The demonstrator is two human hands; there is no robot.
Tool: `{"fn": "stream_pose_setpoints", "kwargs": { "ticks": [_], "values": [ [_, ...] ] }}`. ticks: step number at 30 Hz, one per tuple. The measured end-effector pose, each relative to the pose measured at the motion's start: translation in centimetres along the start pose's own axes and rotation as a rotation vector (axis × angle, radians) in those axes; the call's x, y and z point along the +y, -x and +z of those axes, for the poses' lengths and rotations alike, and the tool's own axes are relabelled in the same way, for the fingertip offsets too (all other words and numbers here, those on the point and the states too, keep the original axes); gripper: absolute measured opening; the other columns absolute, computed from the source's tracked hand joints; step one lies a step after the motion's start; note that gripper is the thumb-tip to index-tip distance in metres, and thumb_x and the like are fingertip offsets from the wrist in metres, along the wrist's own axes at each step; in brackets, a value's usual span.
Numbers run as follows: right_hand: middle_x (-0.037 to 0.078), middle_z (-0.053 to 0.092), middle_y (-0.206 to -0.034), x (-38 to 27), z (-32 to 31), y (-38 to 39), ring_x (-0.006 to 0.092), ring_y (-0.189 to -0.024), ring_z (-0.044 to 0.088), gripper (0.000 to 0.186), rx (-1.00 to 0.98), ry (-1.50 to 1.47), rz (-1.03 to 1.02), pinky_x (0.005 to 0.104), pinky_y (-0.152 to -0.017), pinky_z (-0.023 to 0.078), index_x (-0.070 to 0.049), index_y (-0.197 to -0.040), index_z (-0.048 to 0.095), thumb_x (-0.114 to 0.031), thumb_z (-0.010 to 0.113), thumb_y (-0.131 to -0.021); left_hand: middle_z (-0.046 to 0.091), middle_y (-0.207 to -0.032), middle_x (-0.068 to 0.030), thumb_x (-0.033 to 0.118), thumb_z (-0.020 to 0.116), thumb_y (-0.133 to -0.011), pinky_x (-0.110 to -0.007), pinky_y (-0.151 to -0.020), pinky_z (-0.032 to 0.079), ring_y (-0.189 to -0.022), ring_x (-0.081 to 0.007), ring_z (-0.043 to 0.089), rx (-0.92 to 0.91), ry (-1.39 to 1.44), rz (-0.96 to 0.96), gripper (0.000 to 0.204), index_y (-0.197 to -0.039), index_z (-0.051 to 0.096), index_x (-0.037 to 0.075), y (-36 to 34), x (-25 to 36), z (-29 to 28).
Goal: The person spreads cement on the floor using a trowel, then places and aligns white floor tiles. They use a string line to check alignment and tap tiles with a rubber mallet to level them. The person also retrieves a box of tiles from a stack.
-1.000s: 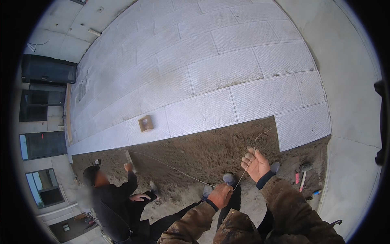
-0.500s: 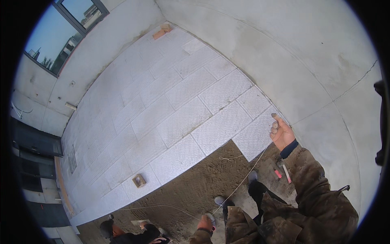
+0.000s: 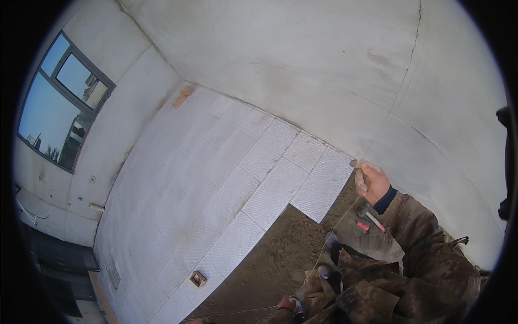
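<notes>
My right hand [image 3: 368, 178] is raised beside the wall by the corner of the last white ribbed tile [image 3: 324, 183], its fingers curled with something small and grey at the tips that I cannot make out. A thin string [image 3: 340, 221] runs from just below it down toward my left hand [image 3: 287, 305], which is low at the bottom edge, closed on the string and partly hidden by my clothes. A hammer [image 3: 372, 218] and a red object [image 3: 362, 225] lie on the ground below my right wrist.
A cracked concrete wall [image 3: 313, 48] rises beyond the tiled floor. Brown bedding [image 3: 270, 254] borders the tiles near my feet. A small open box [image 3: 197, 278] sits on the tiles, and orange pieces [image 3: 182, 97] lie in the far corner. A window [image 3: 65, 102] is at the left.
My view has swung up to the wall and window. My right hand has risen toward the wall, its fingers more closed. The co-worker has mostly left the view at the bottom.
</notes>
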State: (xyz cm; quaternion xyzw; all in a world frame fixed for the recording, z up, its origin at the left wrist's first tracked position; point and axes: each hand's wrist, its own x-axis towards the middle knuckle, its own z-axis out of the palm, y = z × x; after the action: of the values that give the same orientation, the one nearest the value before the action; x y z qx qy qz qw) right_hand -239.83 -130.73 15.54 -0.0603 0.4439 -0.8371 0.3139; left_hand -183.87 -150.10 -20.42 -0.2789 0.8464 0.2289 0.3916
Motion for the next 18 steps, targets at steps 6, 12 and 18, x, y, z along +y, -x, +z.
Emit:
{"fn": "stream_pose_setpoints", "kwargs": {
  "ticks": [6, 12, 18],
  "values": [
    [0.006, 0.064, -0.076, 6.0, -1.9, 11.2, 0.0104, -0.057, 0.054, 0.037, -0.088, 0.241, 0.238, 0.0256, -0.054, 0.045, 0.005, -0.121, 0.06, -0.027, 0.048, -0.106, 0.066, -0.116, -0.0237, 0.036, 0.062, -0.091, -0.046, -0.095, 0.049, -0.11, -0.0387, 0.062, 0.413, 0.585, 0.237, 0.046, -0.124, 0.064, 0.003, -0.3, 10.2, -9.9],
    [0.003, 0.068, -0.088, 13.0, -3.1, 19.7, 0.0106, -0.072, 0.059, 0.038, -0.43, 0.637, 0.469, 0.0291, -0.066, 0.049, -0.005, -0.113, 0.066, -0.037, 0.048, -0.106, 0.066, -0.119, -0.0155, 0.044, 0.045, -0.105, -0.036, -0.099, 0.049, -0.113, -0.0273, 0.064, -0.336, 1.383, 0.397, 0.05, -0.13, 0.058, 0.003, 3.7, 26.5, -19.5],
    [0.007, 0.07, -0.095, 13.7, -8.4, 22.5, 0.0199, -0.09, 0.065, 0.038, -0.79, 0.871, 0.447, 0.037, -0.082, 0.05, -0.006, -0.113, 0.065, -0.039, 0.047, -0.104, 0.064, -0.102, -0.0073, 0.038, 0.048, -0.105, -0.043, -0.09, 0.055, -0.101, -0.0261, 0.066, -0.516, 1.681, 0.352, 0.042, -0.132, 0.052, 0.006, 4.7, 34.7, -21.0]
  ]
}}
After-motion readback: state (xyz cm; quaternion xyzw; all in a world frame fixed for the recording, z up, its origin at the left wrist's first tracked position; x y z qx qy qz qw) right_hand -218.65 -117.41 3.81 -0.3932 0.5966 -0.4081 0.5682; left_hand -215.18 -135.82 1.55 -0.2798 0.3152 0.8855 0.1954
